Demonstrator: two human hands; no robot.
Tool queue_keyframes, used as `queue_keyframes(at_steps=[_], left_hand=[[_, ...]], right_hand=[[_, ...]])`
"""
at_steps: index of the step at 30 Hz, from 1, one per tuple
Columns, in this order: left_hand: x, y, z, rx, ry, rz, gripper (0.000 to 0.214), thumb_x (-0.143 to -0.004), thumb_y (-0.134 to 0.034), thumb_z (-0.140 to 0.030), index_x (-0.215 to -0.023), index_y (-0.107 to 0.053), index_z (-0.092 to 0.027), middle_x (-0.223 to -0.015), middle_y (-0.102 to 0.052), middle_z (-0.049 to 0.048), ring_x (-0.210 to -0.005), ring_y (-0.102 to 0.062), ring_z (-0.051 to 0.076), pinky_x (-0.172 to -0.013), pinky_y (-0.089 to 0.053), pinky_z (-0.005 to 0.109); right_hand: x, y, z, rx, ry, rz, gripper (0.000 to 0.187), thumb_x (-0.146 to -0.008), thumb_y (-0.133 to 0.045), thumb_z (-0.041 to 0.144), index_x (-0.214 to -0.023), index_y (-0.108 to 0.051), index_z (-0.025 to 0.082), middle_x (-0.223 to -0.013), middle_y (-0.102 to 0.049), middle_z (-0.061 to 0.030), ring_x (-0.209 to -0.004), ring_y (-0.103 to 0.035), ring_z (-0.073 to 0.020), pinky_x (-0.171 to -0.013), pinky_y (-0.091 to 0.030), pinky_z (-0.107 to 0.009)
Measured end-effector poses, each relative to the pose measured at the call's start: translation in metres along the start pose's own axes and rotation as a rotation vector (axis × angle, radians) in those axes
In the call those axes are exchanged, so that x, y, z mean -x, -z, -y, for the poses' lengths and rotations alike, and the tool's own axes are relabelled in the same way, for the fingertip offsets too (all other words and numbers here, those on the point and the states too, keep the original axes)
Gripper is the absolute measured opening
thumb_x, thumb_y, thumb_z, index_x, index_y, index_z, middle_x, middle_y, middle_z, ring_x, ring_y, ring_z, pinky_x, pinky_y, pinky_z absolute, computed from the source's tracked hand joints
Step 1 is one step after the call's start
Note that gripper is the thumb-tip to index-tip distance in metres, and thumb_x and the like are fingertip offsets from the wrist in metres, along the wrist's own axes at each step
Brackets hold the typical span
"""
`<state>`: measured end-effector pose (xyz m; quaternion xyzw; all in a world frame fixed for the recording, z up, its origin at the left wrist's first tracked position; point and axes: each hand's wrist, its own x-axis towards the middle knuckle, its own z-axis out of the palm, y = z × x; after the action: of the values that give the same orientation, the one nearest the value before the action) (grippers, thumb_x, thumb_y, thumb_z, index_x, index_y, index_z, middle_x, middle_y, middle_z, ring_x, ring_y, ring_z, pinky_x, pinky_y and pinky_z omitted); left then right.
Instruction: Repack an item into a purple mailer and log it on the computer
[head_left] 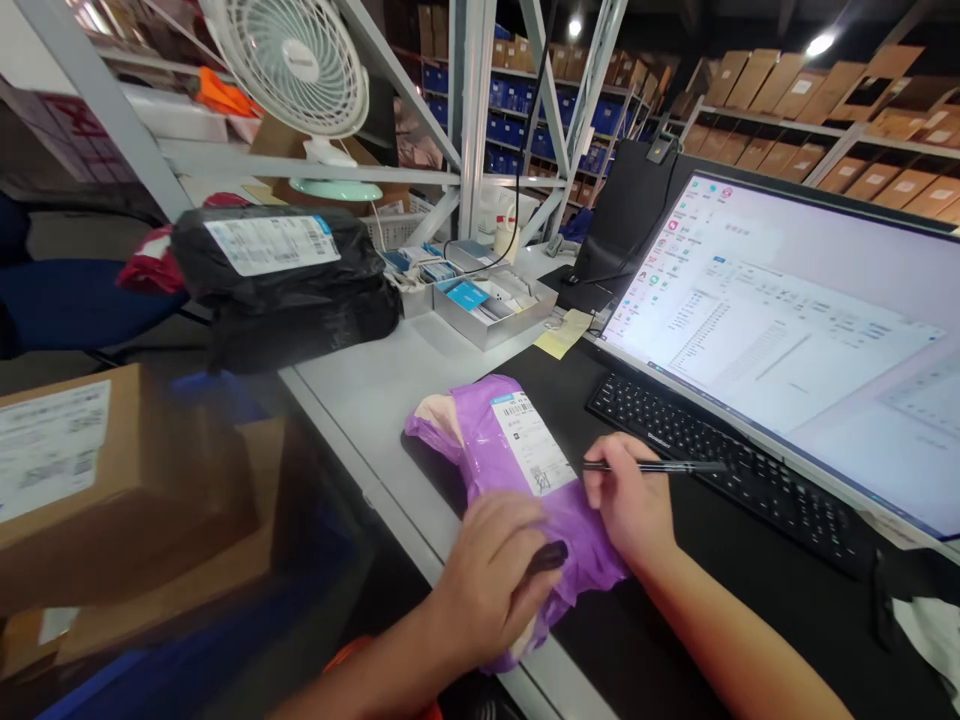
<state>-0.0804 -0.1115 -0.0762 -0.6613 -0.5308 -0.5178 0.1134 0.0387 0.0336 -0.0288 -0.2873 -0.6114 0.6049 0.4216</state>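
Note:
A purple plastic mailer parcel (495, 450) lies at the near edge of the desk, white label (531, 445) facing up. Dark scribbled marks show near the label's lower end. My right hand (630, 505) rests by the parcel's right side, its fingers closed round a black pen (675, 466) that points across toward the keyboard. Over the lower part of the parcel is my left hand (495, 570), slightly blurred, fingers curled. A short black piece (550, 556) that looks like a pen cap sticks out between its thumb and fingers.
A keyboard (712, 470) and a monitor (787, 330) stand on the right. Behind are a yellow note (564, 333) and an open box (491, 310) of small items. A black-wrapped parcel (285, 290), cardboard boxes (157, 470) and a fan (300, 65) are on the left.

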Motion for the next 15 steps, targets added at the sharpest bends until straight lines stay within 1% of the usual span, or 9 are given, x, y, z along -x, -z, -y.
queue_keyframes(at_steps=[2, 4, 7, 9, 11, 15], left_hand=[[0.000, 0.010, -0.002, -0.109, 0.060, -0.024, 0.010, -0.098, -0.058, -0.026, -0.103, -0.064, -0.019, -0.116, -0.065, 0.0100, -0.111, -0.059, 0.023, -0.101, -0.045, 0.041], [0.000, 0.018, -0.002, -0.183, 0.124, -0.038, 0.008, -0.096, -0.062, -0.022, -0.104, -0.065, -0.022, -0.120, -0.062, 0.0086, -0.114, -0.055, 0.023, -0.102, -0.044, 0.039], [-0.002, 0.026, -0.001, -0.215, 0.145, -0.021, 0.010, -0.096, -0.063, -0.021, -0.106, -0.064, -0.024, -0.121, -0.059, 0.0069, -0.114, -0.054, 0.021, -0.098, -0.045, 0.036], [-0.004, 0.028, -0.001, -0.225, 0.137, -0.014, 0.011, -0.096, -0.063, -0.021, -0.106, -0.064, -0.024, -0.122, -0.057, 0.0066, -0.114, -0.054, 0.021, -0.098, -0.046, 0.035], [-0.006, 0.028, -0.002, -0.234, 0.129, -0.004, 0.010, -0.096, -0.063, -0.022, -0.106, -0.064, -0.025, -0.122, -0.057, 0.0065, -0.114, -0.055, 0.021, -0.097, -0.047, 0.035], [-0.011, 0.028, -0.005, -0.258, 0.095, 0.016, 0.010, -0.096, -0.063, -0.024, -0.106, -0.064, -0.025, -0.121, -0.059, 0.0071, -0.113, -0.056, 0.022, -0.096, -0.048, 0.036]], right_hand=[[0.002, 0.006, 0.008, -0.121, 0.038, 0.024, 0.036, -0.093, -0.057, 0.049, -0.074, -0.063, 0.018, -0.051, -0.055, 0.0025, -0.040, -0.050, -0.0091, -0.043, -0.037, -0.021], [0.009, 0.011, 0.019, -0.198, 0.034, 0.121, 0.035, -0.093, -0.055, 0.048, -0.078, -0.064, 0.018, -0.054, -0.059, 0.0011, -0.040, -0.052, -0.0103, -0.041, -0.038, -0.022], [0.024, 0.014, 0.031, -0.187, -0.031, 0.286, 0.030, -0.092, -0.062, 0.047, -0.082, -0.059, 0.019, -0.057, -0.063, 0.0011, -0.038, -0.055, -0.0116, -0.038, -0.037, -0.021], [0.032, 0.013, 0.036, -0.132, -0.055, 0.357, 0.032, -0.092, -0.065, 0.048, -0.079, -0.054, 0.020, -0.057, -0.064, 0.0006, -0.040, -0.059, -0.0130, -0.039, -0.040, -0.020], [0.037, 0.011, 0.038, -0.085, -0.041, 0.385, 0.037, -0.092, -0.064, 0.050, -0.076, -0.052, 0.020, -0.055, -0.065, -0.0003, -0.042, -0.061, -0.0141, -0.041, -0.045, -0.021], [0.036, 0.007, 0.038, -0.054, -0.056, 0.377, 0.043, -0.090, -0.065, 0.058, -0.076, -0.050, 0.020, -0.055, -0.064, 0.0004, -0.042, -0.062, -0.0136, -0.041, -0.045, -0.020]])
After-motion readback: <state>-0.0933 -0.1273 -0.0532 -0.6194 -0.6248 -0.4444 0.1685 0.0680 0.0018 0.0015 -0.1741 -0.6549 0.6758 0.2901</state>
